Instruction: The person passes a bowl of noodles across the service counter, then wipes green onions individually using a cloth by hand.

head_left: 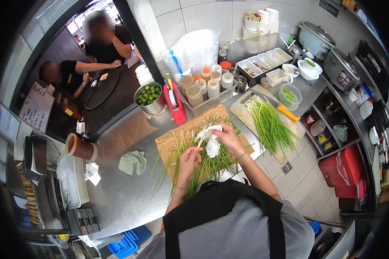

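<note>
My left hand pinches a thin spring onion stalk near its pale end. My right hand is closed on a crumpled white paper towel, which meets the stalk just above my left fingers. Beneath both hands, a loose heap of spring onions with pale root ends lies over a brown paper sheet. To the right, a tidier bunch of spring onions rests on a cutting board, beside a knife with an orange handle.
Behind the heap stand a red tape dispenser, a basket of sauce bottles and a metal pot of green limes. A green cloth lies on the steel counter at left. Two people are beyond the serving window.
</note>
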A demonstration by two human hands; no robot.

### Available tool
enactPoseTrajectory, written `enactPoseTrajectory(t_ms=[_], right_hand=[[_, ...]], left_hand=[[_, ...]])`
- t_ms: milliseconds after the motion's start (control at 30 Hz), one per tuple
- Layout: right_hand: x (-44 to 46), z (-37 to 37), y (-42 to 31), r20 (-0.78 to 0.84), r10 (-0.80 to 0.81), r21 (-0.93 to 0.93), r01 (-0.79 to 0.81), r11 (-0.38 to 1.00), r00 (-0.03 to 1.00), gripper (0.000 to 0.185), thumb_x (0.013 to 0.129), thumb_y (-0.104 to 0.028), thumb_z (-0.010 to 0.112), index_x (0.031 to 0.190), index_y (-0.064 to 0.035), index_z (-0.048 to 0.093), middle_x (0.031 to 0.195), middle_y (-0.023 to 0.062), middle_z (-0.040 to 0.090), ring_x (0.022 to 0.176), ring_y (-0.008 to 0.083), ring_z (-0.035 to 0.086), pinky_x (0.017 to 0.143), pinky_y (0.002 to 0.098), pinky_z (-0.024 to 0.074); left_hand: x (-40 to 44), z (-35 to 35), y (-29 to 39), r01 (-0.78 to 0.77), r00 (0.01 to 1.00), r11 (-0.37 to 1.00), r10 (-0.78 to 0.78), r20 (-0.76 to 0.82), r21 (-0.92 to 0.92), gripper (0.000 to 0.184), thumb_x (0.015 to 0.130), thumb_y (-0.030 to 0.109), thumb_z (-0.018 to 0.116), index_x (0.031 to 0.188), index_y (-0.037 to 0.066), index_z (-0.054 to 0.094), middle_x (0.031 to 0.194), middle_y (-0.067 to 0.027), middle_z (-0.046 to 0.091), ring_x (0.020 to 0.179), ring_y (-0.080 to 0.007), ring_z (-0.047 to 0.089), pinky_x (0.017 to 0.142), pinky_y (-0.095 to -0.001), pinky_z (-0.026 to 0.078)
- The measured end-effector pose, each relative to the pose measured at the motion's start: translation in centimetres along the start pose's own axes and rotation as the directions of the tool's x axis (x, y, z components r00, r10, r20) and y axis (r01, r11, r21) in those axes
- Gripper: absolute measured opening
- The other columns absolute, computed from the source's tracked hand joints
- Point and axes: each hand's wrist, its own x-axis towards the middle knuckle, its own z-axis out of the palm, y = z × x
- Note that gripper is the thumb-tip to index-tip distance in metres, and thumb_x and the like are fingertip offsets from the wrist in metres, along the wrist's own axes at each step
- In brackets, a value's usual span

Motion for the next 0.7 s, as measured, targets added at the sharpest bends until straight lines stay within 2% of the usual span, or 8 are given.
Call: enactPoseTrajectory(t_ms=[100,233,400,500,533,633,667,700], right_hand=[[1.6,-1.4,0.4,-0.057,-0.096,-0.069,0.092,0.993,0.994,0.006,0.077,-0.006,0.058,0.081,-0.0022,0.059,0.071,-0.0009,0.058,0.061,0.0052,0.051,0.054,0.0206,0.0396],[2.9,-2.6,-0.8,-0.129,-0.152,-0.049,0.147,0.988,0.980,0.005,0.077,-0.005,0.057,0.080,-0.0019,0.059,0.070,-0.0007,0.058,0.060,0.0052,0.050,0.054,0.0204,0.0394],[4.0,-4.4,-1.9,-0.164,-0.224,-0.110,0.208,0.972,0.961,0.007,0.077,-0.007,0.059,0.081,-0.0014,0.061,0.068,-0.0007,0.058,0.057,0.0044,0.048,0.051,0.0206,0.0382],[4.2,-5.3,-1.5,-0.088,-0.260,-0.312,0.221,0.924,0.962,0.008,0.077,-0.009,0.060,0.076,-0.0015,0.061,0.064,-0.0022,0.057,0.052,0.0039,0.046,0.048,0.0210,0.0370],[4.0,-5.3,-1.2,-0.069,-0.279,-0.398,0.230,0.888,0.958,0.014,0.076,-0.014,0.063,0.072,-0.0007,0.061,0.061,-0.0001,0.057,0.048,0.0060,0.044,0.045,0.0240,0.0368],[3.4,-4.9,0.5,0.002,-0.111,-0.587,0.091,0.804,0.994,0.017,0.075,-0.018,0.064,0.077,-0.0012,0.064,0.065,0.0070,0.061,0.052,0.0117,0.051,0.051,0.0274,0.0419],[3.2,-4.6,1.1,0.136,-0.261,-0.618,0.288,0.732,0.956,0.021,0.074,-0.022,0.065,0.085,-0.0045,0.066,0.073,0.0147,0.063,0.063,0.0191,0.059,0.063,0.0302,0.0459],[3.3,-4.4,1.9,0.210,-0.211,-0.579,0.295,0.760,0.955,0.027,0.074,-0.024,0.065,0.092,-0.0044,0.066,0.079,0.0166,0.064,0.072,0.0186,0.062,0.071,0.0279,0.0453]], left_hand=[[-0.6,-0.4,0.3,0.046,0.999,0.998,-0.047,-0.015,-0.039,0.023,0.091,0.021,0.043,0.097,0.002,0.055,0.056,0.0008,0.046,0.042,-0.0016,0.027,0.039,-0.0158,0.020],[-1.1,-1.5,0.1,0.072,0.996,0.995,-0.074,-0.038,-0.065,0.024,0.091,0.022,0.044,0.097,0.002,0.055,0.056,0.0008,0.045,0.041,-0.0021,0.027,0.039,-0.0164,0.020],[-2.0,-2.7,0.1,0.073,0.995,0.996,-0.077,-0.070,-0.049,0.024,0.091,0.022,0.044,0.097,0.002,0.056,0.055,0.0004,0.046,0.041,-0.0023,0.027,0.039,-0.0168,0.020],[-2.1,-3.4,0.2,0.067,0.993,0.996,-0.072,-0.088,-0.067,0.023,0.091,0.022,0.045,0.097,0.003,0.056,0.056,0.0004,0.047,0.041,-0.0020,0.027,0.039,-0.0169,0.021],[-2.0,-3.5,0.3,0.065,0.993,0.995,-0.072,-0.090,-0.076,0.023,0.091,0.022,0.045,0.098,0.003,0.056,0.056,0.0002,0.047,0.041,-0.0021,0.027,0.038,-0.0170,0.021],[-1.7,-2.9,1.0,0.061,0.995,0.994,-0.067,-0.068,-0.088,0.024,0.091,0.024,0.044,0.101,0.005,0.054,0.056,-0.0001,0.047,0.041,-0.0025,0.027,0.038,-0.0168,0.020],[-1.6,-2.7,1.2,0.060,0.996,0.994,-0.065,-0.057,-0.089,0.024,0.091,0.025,0.044,0.103,0.006,0.053,0.056,-0.0001,0.047,0.041,-0.0027,0.028,0.037,-0.0168,0.020],[-1.1,-2.6,0.8,0.024,0.999,0.997,-0.027,-0.038,-0.078,0.024,0.091,0.024,0.045,0.104,0.006,0.053,0.058,-0.0014,0.048,0.041,-0.0033,0.028,0.037,-0.0172,0.020]])
